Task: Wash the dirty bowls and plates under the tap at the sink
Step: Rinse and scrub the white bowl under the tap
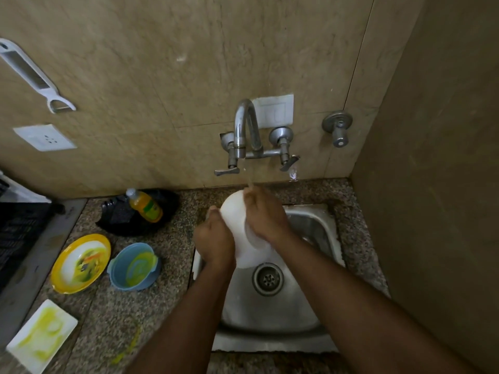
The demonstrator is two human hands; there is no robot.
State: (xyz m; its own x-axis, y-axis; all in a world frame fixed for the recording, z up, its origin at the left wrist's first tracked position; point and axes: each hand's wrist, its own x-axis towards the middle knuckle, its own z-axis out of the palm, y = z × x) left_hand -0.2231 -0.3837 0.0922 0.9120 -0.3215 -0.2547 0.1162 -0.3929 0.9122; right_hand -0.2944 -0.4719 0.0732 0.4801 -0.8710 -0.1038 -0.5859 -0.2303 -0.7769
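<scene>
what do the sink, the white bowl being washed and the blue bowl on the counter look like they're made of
Sink: brushed stainless steel, judging by its grey sheen and soft reflections.
White bowl, held in both hands: smooth, opaque and matte, likely plastic or melamine, though ceramic can't be ruled out.
Blue bowl: probably plastic, going by its even colour, thin wall and moulded side tabs.

The tap [244, 130] hangs close above my bowl [237, 225]; the side wall [432, 184] hems the sink's [270, 336] right; leftward, a blue bowl [134, 267] and yellow plate [81, 263] crowd the counter [172, 238]; the basin front lies open.
</scene>
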